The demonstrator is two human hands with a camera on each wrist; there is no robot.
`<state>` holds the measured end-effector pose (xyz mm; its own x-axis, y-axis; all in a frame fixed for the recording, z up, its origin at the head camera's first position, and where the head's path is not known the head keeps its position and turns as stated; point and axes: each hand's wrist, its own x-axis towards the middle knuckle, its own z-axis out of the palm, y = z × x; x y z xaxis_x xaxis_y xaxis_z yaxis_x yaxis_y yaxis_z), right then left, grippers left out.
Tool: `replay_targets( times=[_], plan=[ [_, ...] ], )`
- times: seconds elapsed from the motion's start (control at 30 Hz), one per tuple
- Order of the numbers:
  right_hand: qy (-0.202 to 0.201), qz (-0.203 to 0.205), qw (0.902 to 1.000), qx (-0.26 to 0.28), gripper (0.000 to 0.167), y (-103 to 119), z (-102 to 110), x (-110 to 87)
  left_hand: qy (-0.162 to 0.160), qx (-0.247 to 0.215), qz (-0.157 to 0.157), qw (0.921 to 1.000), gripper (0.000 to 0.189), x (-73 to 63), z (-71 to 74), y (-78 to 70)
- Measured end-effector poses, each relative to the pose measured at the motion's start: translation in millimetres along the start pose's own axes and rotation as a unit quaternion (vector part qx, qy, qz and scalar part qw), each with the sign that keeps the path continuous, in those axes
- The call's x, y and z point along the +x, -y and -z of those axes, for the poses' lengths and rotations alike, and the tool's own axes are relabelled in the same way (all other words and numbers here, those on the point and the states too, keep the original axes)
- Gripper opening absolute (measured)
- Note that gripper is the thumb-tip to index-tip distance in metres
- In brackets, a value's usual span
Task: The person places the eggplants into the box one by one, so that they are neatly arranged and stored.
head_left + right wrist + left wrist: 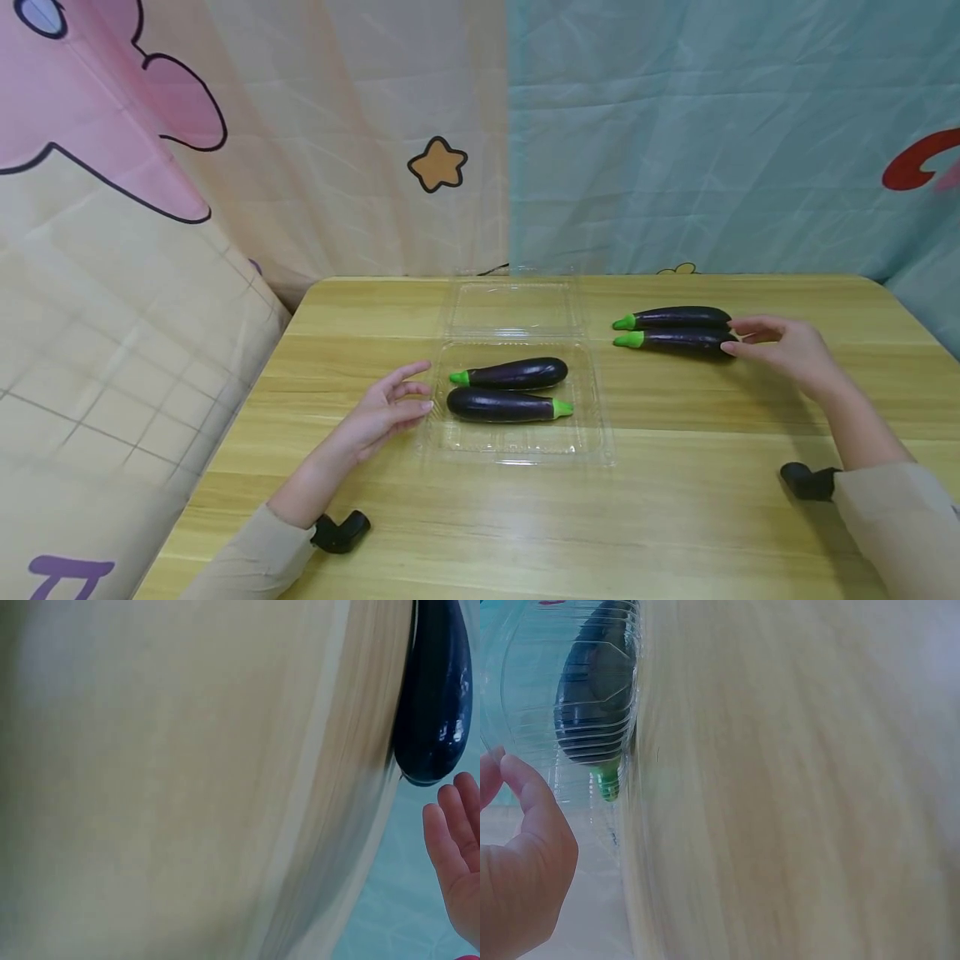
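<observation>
A clear plastic clamshell box (596,446) lies unfolded on the table, its lid (517,307) tipped back behind it. Inside are two dark purple eggplants with green stems: the rear eggplant (517,374) points its stem left, the front eggplant (498,406) points right. My left hand (375,417) is at the box's left edge, fingers spread and slightly bent. To the right, another pair lies side by side, a far eggplant (678,317) and a near eggplant (675,341), stems left. My right hand (791,350) reaches their blunt ends, thumb and fingers apart; its fingers (448,851) look extended in the right wrist view.
The wooden table (562,533) ends at a printed curtain (360,150) right behind the lid. More curtain hangs along the left side. Black wrist mounts (341,532) stick out from both sleeves, low over the tabletop.
</observation>
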<state>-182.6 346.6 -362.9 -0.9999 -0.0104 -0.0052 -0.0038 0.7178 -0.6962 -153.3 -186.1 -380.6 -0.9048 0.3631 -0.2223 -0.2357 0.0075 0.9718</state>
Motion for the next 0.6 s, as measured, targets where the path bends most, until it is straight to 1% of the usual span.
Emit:
replay_targets(
  times=[0.4, 0.6],
  plan=[
    [0.031, -0.018, 0.9993, -0.002, 0.064, -5.3, 0.4, 8.8, 0.004, 0.001, -0.002, 1.0000, 0.066, -0.2, 0.1, -0.3],
    [0.044, -0.019, 0.9988, -0.010, 0.066, -6.2, -2.1, 13.3, 0.006, -0.001, -0.003, 1.0000, 0.066, 0.0, 0.6, 0.1]
  ],
)
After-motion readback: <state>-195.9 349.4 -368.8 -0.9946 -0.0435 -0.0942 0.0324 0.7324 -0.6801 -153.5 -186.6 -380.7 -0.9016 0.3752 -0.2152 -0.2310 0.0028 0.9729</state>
